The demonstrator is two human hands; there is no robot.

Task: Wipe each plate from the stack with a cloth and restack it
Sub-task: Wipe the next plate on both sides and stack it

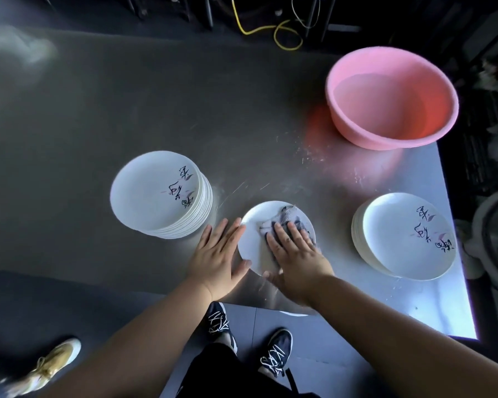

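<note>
A single white plate (255, 225) lies on the steel table near its front edge. A grey cloth (289, 218) lies on it, and my right hand (295, 255) presses flat on the cloth with straight fingers. My left hand (217, 255) rests flat against the plate's left rim, its thumb touching the near edge. A tall stack of white plates (156, 193) with dark brush lettering stands to the left. A lower stack of the same plates (406, 237) stands to the right.
A pink basin (391, 96) stands at the back right of the table (184, 110). The table's right edge runs just past the right stack. Another person's tan shoe (49, 366) is on the floor at lower left. A yellow cable (282, 33) lies behind the table.
</note>
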